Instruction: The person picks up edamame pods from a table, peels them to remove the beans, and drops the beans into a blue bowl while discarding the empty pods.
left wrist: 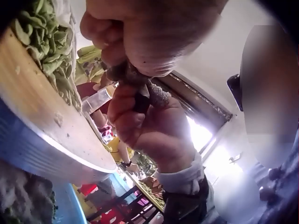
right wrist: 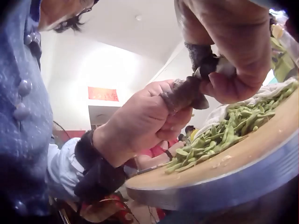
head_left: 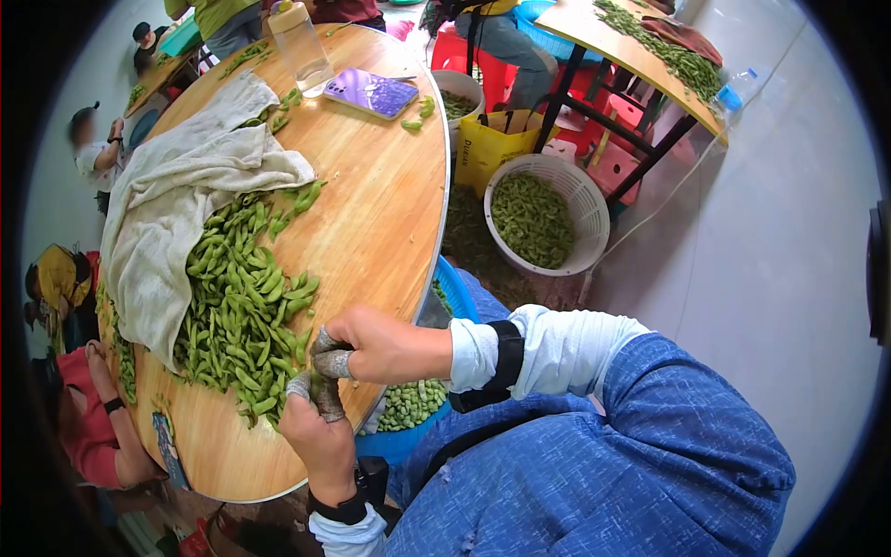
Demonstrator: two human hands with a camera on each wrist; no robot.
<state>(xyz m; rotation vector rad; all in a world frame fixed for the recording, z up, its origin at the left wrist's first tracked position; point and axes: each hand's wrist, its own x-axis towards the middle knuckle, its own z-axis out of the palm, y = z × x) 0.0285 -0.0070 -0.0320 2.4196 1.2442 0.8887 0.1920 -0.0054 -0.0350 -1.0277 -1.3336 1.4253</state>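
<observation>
Low over the table's near edge, my left hand (head_left: 320, 441) and right hand (head_left: 394, 348) meet at the fingertips, both with worn grey coverings on thumb and finger. They pinch a small green pod, mostly hidden; a pale sliver shows between the fingertips in the right wrist view. There, the left hand (right wrist: 145, 116) is at centre and the right hand (right wrist: 233, 46) at upper right. The left wrist view has the left hand (left wrist: 159, 37) above the right hand (left wrist: 154, 126). Just beyond the fingers lies a heap of green pods (head_left: 241, 316).
A pale cloth (head_left: 176, 204) partly covers the heap. A bottle (head_left: 302, 51) and purple phone (head_left: 371, 93) stand and lie at the far side. Below the table edge is a blue basin of shelled beans (head_left: 408, 406); a white basket (head_left: 591, 209) of pods stands on the floor.
</observation>
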